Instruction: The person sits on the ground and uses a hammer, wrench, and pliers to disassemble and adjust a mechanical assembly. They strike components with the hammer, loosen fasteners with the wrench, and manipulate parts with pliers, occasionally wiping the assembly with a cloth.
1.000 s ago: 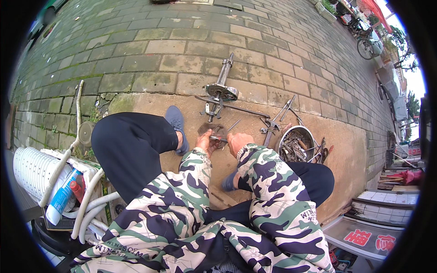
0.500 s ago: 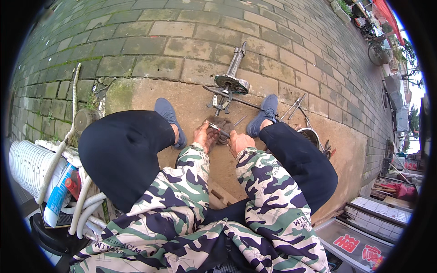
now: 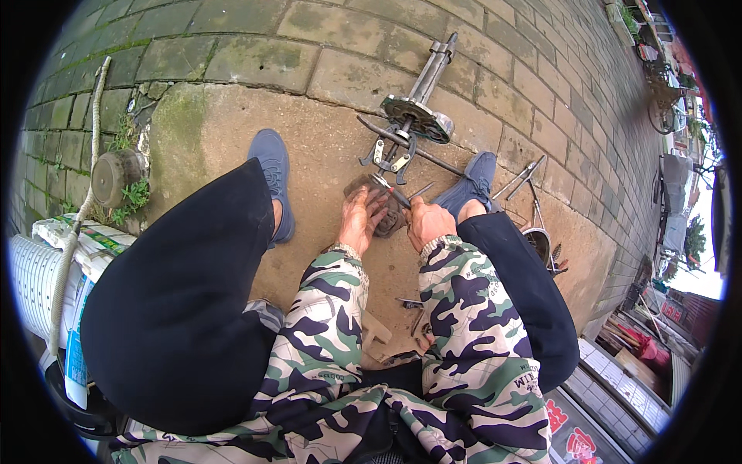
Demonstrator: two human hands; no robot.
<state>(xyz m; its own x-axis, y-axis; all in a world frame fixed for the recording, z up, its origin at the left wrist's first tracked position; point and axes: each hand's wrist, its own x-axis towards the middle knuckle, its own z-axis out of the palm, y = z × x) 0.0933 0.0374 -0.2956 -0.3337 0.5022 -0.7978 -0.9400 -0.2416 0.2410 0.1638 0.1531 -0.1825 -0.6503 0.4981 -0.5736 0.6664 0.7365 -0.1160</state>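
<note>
My right hand (image 3: 430, 223) is closed round the handle end of a slim tool with red and dark handles and a silver head, which looks like pliers (image 3: 398, 195). Close to the tool's head, my left hand (image 3: 360, 221) has its fingers stretched out and apart. Below the tool lies a brown rag (image 3: 392, 225), partly covered by the left fingers. Just beyond the hands, a jawed puller (image 3: 400, 162) sits on the shaft of a metal part with a round plate and a long column (image 3: 429, 81). A long dark bar (image 3: 437, 161) crosses it.
My shoes (image 3: 270, 166) stand either side of the work. To the right lie metal rods (image 3: 532, 179) and a round pan (image 3: 537, 241) with small parts. A wooden block (image 3: 376, 331) and small tools lie between my legs. White ribbed hose (image 3: 39, 286) is at the left.
The view has shifted, bringing the hands and metal part closer. My left fingers have spread near the tool's head, while my right hand keeps its hold.
</note>
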